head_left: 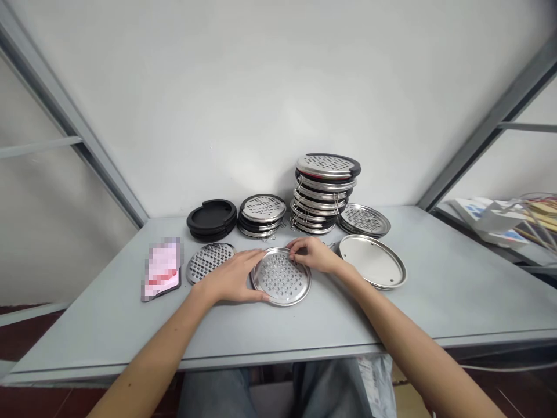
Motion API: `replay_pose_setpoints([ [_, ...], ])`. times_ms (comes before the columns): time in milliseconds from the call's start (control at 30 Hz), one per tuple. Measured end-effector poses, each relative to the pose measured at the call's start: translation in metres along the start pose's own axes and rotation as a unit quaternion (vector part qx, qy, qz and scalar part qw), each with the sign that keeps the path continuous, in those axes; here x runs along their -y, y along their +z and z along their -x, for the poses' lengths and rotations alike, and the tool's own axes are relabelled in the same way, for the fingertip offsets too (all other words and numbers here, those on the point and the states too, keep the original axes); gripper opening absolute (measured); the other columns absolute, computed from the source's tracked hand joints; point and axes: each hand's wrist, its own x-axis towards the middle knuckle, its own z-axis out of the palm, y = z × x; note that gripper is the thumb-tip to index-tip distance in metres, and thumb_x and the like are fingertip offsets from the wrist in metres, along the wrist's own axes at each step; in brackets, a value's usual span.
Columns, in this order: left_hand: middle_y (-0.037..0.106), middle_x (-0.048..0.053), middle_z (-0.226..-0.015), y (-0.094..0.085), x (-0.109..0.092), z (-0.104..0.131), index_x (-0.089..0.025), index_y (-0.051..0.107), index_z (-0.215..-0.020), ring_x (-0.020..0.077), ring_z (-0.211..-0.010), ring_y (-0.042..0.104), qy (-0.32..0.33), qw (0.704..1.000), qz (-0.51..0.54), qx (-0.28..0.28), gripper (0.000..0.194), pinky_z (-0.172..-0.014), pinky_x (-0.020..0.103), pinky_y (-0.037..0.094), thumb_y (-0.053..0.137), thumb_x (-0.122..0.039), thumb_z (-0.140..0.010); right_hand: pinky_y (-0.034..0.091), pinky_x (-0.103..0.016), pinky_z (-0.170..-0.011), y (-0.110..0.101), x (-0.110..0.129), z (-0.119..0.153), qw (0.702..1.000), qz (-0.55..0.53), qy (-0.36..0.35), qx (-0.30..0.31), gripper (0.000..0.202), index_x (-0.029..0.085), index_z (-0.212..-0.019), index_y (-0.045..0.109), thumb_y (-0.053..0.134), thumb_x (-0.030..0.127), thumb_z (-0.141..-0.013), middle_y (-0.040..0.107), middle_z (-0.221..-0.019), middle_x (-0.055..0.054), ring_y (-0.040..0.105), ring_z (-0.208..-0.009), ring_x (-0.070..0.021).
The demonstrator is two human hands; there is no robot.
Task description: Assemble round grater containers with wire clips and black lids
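Observation:
A round silver disc with a perforated middle and raised rim [282, 281] lies on the grey table in front of me. My left hand [235, 277] rests at its left edge, thumb and fingers spread along the rim. My right hand [314, 254] is at the disc's upper right, fingers bent and pinched together; what they hold, if anything, is too small to make out. Left of the disc, partly behind my left hand, lies a perforated metal plate [209, 260]. A plain silver round plate [373, 261] sits to the right.
Behind stand black round parts [212, 216], a short stack with a grated top [263, 208], a tall clipped stack [324, 194] and more perforated discs [365, 219]. A phone [162, 270] lies at the left. The table's front edge [278, 355] is near me.

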Motion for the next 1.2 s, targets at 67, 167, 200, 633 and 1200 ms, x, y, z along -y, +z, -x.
replay_pose_setpoints([
  [67,0.036,0.01,-0.151,0.0,0.0,0.0,-0.024,0.029,-0.148,0.0312,-0.138,0.035,0.0,1.0,0.002,0.007,0.098,-0.113,0.046,0.031,0.066,-0.069,-0.069,0.047,-0.033,-0.088,-0.002,-0.001,0.0,1.0,-0.005,-0.003,0.015,0.008,0.018,-0.077,0.073,0.064,0.019,-0.077,0.072,-0.1,-0.006,0.066,-0.091,-0.0211],
  [167,0.035,0.009,-0.152,0.001,0.001,0.001,-0.026,0.029,-0.148,0.0312,-0.138,0.035,0.003,1.0,0.015,0.015,0.098,-0.113,0.046,0.031,0.068,-0.067,-0.068,0.046,-0.032,-0.088,-0.005,-0.001,0.0,0.999,0.0,-0.021,0.043,0.009,0.017,-0.079,0.072,0.064,0.021,-0.079,0.07,-0.103,-0.007,0.065,-0.093,-0.021],
  [200,0.035,0.009,-0.152,0.001,0.001,0.001,-0.027,0.029,-0.148,0.0311,-0.138,0.035,0.001,1.0,0.019,0.018,0.098,-0.113,0.046,0.032,0.068,-0.067,-0.068,0.046,-0.032,-0.088,-0.005,-0.001,0.001,0.998,0.006,-0.03,0.049,0.01,0.017,-0.079,0.071,0.063,0.022,-0.081,0.07,-0.103,-0.007,0.065,-0.093,-0.0208],
  [633,0.036,0.01,-0.152,0.002,0.001,0.003,-0.023,0.03,-0.148,0.0312,-0.139,0.035,-0.007,1.0,0.019,0.015,0.099,-0.114,0.046,0.032,0.068,-0.068,-0.068,0.046,-0.033,-0.082,-0.007,0.002,0.003,0.995,0.043,-0.084,0.046,0.015,0.017,-0.083,0.063,0.051,0.024,-0.09,0.066,-0.093,-0.008,0.059,-0.085,-0.0191],
  [1200,0.028,0.013,-0.155,0.006,0.001,0.0,-0.02,0.03,-0.148,0.0317,-0.144,0.023,-0.013,0.999,-0.021,-0.041,0.087,-0.116,0.048,0.025,0.063,-0.06,-0.078,0.044,-0.029,-0.067,-0.031,0.006,0.01,0.994,-0.069,0.007,-0.086,0.025,0.016,-0.083,0.063,0.054,0.039,-0.088,0.065,-0.079,-0.004,0.056,-0.073,-0.0168],
])
